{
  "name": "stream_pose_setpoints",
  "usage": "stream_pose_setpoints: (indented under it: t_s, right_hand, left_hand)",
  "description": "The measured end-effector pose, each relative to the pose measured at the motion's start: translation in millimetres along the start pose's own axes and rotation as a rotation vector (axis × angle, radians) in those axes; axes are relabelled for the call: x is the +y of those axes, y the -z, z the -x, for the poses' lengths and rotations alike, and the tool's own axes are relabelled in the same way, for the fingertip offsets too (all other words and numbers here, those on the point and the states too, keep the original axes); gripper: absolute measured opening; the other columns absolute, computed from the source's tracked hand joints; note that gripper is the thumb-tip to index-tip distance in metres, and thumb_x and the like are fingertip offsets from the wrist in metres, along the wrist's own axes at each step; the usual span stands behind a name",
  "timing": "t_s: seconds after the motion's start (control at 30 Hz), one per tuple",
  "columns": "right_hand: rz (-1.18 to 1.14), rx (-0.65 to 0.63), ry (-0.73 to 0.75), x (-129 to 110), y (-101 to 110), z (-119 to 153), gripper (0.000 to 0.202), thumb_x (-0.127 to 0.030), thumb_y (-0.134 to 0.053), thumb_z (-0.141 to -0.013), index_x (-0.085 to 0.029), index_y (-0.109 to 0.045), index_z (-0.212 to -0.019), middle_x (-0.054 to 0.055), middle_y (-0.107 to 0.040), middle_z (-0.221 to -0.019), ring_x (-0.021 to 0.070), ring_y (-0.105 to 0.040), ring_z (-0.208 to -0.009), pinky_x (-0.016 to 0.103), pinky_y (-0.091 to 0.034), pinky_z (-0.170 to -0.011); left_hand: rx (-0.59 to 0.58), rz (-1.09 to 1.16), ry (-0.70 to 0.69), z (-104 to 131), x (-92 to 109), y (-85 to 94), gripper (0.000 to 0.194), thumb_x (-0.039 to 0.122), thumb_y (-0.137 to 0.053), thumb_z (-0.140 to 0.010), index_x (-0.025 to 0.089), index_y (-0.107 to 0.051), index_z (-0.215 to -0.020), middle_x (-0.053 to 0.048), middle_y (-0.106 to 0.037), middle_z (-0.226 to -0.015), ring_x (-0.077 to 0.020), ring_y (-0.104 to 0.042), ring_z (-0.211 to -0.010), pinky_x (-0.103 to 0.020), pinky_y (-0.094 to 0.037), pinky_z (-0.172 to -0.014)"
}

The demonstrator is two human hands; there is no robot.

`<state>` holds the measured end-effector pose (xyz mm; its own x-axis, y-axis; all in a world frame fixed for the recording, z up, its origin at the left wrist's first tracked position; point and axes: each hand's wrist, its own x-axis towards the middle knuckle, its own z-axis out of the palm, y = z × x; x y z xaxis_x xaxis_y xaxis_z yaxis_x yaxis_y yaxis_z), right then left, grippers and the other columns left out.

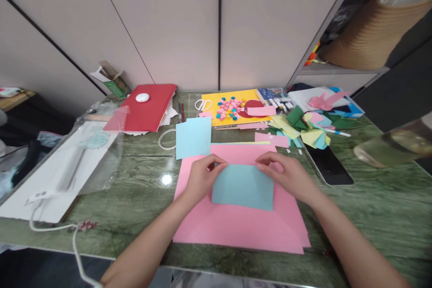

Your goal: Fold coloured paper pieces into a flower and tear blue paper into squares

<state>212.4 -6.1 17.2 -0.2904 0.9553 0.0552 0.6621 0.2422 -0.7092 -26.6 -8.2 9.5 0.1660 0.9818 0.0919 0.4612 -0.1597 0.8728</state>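
Observation:
Between my two hands is a blue sheet of paper [242,187], held by its upper corners over larger pink paper sheets [202,229]. My left hand [206,172] pinches the top left corner between thumb and fingers. At the top right corner my right hand [281,171] grips in the same way. The blue sheet's lower edge hangs toward me, above or on the pink paper; I cannot tell whether it touches. Just beyond my left hand lie more light blue sheets [194,138], overlapping the pink paper's far left corner.
Behind are a yellow sheet with paper balls [231,109], scissors [203,105], a tape roll [167,139] and a red folder [148,105]. To the right are a phone [329,162], paper flowers [312,127] and a clear bottle [393,146]. A white cable [76,243] runs over the left edge.

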Motion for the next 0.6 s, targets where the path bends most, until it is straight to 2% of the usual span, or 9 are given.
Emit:
stream_pose_setpoints:
  t_s: [0.13, 0.27, 0.43, 0.6]
  right_hand:
    - [0.042, -0.077, 0.029, -6, -9, 0, 0.015, -0.031, -0.050, -0.083, -0.023, -0.062, -0.077, 0.001, -0.066, -0.079, 0.0162, -0.059, -0.075, 0.028, -0.043, -0.067]
    - [0.163, -0.122, 0.132, -13, -17, 3, 0.014, -0.028, -0.052, -0.083, -0.022, -0.062, -0.074, 0.000, -0.065, -0.072, 0.0153, -0.057, -0.070, 0.031, -0.039, -0.070]
    - [0.214, -0.158, 0.222, -26, -35, 10, 0.008, -0.021, -0.054, -0.083, -0.021, -0.061, -0.079, 0.000, -0.065, -0.074, 0.0153, -0.056, -0.074, 0.032, -0.036, -0.074]
    - [0.157, -0.185, 0.253, -30, -36, 11, 0.007, -0.022, -0.052, -0.084, -0.021, -0.059, -0.081, 0.000, -0.064, -0.077, 0.0143, -0.056, -0.075, 0.032, -0.035, -0.074]
  left_hand:
    - [-0.084, 0.027, -0.011, 2, -6, -4.3, 0.011, 0.022, -0.054, -0.079, 0.019, -0.065, -0.079, 0.000, -0.068, -0.081, -0.0136, -0.060, -0.075, -0.024, -0.046, -0.068]
    - [-0.141, -0.137, -0.141, 5, -6, -5.7, 0.023, 0.019, -0.057, -0.076, 0.022, -0.065, -0.097, -0.002, -0.068, -0.093, -0.0166, -0.059, -0.086, -0.030, -0.045, -0.080]
    - [-0.274, -0.235, -0.222, 12, 3, -15.3, 0.011, 0.021, -0.058, -0.077, 0.021, -0.068, -0.080, -0.001, -0.068, -0.079, -0.0166, -0.059, -0.078, -0.030, -0.044, -0.076]
    - [-0.295, -0.210, -0.220, 14, 7, -12.8, 0.009, 0.018, -0.058, -0.074, 0.021, -0.067, -0.076, 0.001, -0.068, -0.075, -0.0154, -0.059, -0.073, -0.028, -0.043, -0.073]
